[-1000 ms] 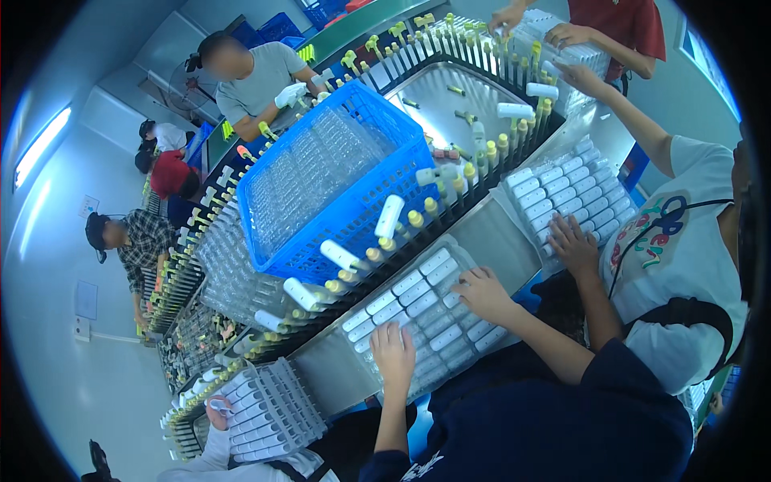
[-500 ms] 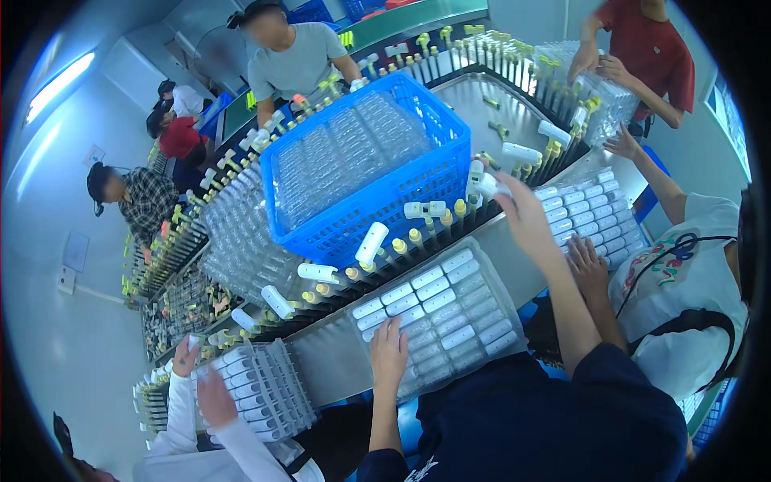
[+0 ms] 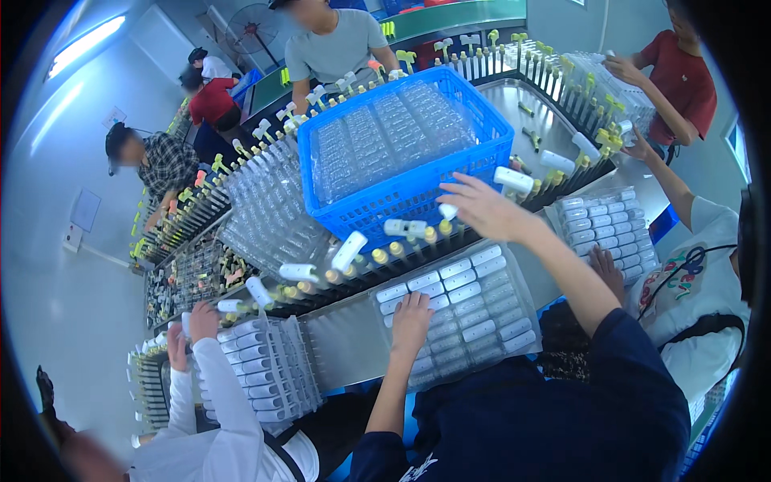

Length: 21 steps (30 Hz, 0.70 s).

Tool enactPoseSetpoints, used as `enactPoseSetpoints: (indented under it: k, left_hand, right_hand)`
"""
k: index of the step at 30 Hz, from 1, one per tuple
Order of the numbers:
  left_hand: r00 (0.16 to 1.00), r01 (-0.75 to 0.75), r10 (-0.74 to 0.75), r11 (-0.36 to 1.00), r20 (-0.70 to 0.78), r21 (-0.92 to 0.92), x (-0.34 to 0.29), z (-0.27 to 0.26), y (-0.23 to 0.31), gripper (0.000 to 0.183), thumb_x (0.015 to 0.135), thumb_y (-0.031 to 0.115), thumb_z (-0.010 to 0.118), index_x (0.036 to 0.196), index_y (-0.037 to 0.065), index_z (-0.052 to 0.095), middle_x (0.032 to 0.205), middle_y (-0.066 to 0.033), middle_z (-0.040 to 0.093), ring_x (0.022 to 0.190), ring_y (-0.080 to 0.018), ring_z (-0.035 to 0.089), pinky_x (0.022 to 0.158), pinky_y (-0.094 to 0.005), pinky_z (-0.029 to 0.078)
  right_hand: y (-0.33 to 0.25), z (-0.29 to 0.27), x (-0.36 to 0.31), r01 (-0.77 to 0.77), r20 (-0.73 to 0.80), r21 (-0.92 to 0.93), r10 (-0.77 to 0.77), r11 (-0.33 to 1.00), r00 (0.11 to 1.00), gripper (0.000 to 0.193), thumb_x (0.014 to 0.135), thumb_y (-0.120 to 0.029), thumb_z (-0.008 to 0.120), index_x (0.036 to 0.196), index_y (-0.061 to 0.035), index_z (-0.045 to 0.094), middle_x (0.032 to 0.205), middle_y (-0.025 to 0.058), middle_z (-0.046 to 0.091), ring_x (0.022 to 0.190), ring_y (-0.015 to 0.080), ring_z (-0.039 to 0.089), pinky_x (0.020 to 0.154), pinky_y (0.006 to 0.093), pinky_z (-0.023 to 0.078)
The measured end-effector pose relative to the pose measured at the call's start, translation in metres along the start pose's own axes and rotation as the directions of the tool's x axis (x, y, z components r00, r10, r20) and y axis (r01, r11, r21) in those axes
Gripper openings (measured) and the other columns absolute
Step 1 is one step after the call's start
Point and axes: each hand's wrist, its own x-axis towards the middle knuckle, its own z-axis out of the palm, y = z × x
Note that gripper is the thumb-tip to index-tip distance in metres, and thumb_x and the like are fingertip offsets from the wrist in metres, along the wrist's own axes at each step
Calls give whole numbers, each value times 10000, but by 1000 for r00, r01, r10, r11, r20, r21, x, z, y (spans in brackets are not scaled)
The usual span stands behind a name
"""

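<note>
My left hand (image 3: 410, 323) lies palm down on a clear plastic tray (image 3: 460, 351), fingers stretched over the white shells near its left side. White oblong shells (image 3: 458, 279) fill the tray's far rows, and others lie in scattered pockets nearer me. My right hand (image 3: 486, 207) reaches past the tray to the row of pegs. Between its thumb and index finger, a small white shell (image 3: 448, 211) shows only in part; the other fingers spread above it. Yellow-tipped pegs (image 3: 396, 248) run along the line, several carrying white shells (image 3: 349, 251).
A blue basket (image 3: 405, 189) of clear trays stands beyond the pegs. Stacked filled trays (image 3: 261, 369) sit left, beside a white-sleeved co-worker's hands (image 3: 193, 328). Another filled tray (image 3: 602, 229) lies right, under a co-worker's hand (image 3: 606, 271). More people work across the line.
My right hand has moved left and slightly nearer along the peg row. The pegs with their shells have shifted left relative to the basket. My left hand stays on the tray.
</note>
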Motion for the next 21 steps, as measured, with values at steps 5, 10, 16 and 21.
enactPoseSetpoints:
  k: [5,10,16,21]
  left_hand:
    - [998,53,-53,999,-27,4,-12,-13,2,309,943,231,788,1183,69,678,1148,-140,701,1133,-348,673,990,-481,538]
    - [953,208,-280,886,-120,-414,-9,-60,21,276,991,139,659,1233,5,668,1117,-226,738,1043,-448,716,931,-514,569]
    - [970,15,-158,799,-187,-601,40,-101,66,313,1091,147,568,1325,-41,658,1187,-258,720,1088,-442,710,969,-470,553]
    - [952,-240,35,706,-305,-666,109,-125,141,263,1121,171,614,1250,-45,691,1050,-145,726,967,-237,698,887,-366,542]
  right_hand:
    - [-79,20,-31,-81,-228,38,88,996,970,651,1008,-177,703,1627,-132,507,1646,181,502,1543,428,444,1282,589,343]
    - [-139,98,-168,-340,24,263,346,903,938,423,952,-142,740,1372,-119,691,1385,149,667,1341,352,619,1221,532,435]
    - [-149,114,-209,-278,25,105,276,955,961,405,939,-173,755,1340,-153,698,1417,103,646,1348,317,608,1214,511,446]
    - [-140,115,-209,-236,90,62,230,970,969,330,949,-201,728,1273,-139,704,1450,103,632,1390,302,580,1230,516,427]
